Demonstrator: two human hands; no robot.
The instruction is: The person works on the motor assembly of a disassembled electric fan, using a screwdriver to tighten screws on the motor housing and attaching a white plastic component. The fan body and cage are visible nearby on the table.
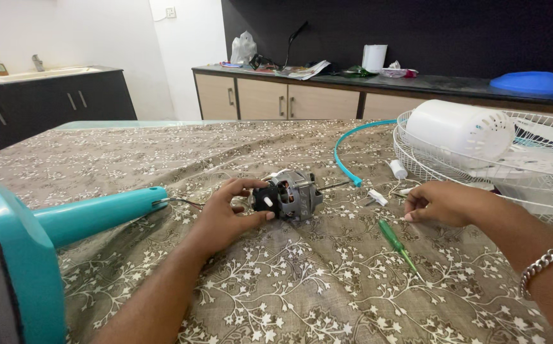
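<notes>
A green-handled screwdriver [396,244] is lying near on the floral-clothed tabletop [302,293]. The left hand [225,216] is gripping the black end of a grey fan motor [292,194] at centre. The right hand [442,202] is resting curled, fingertips pinching at small white parts [378,197]. Farther right, a white motor cover [458,127] is sitting in a wire fan guard [544,185].

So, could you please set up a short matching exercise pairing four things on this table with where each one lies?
Things:
1. fan motor
2. green screwdriver
3. white motor cover
4. teal fan stand

Places:
A. inside the white wire grille
B. on the cloth just below the right hand
C. along the left edge of the table
D. gripped by the left hand

Pairs: 1-D, 2-B, 3-A, 4-C
</notes>
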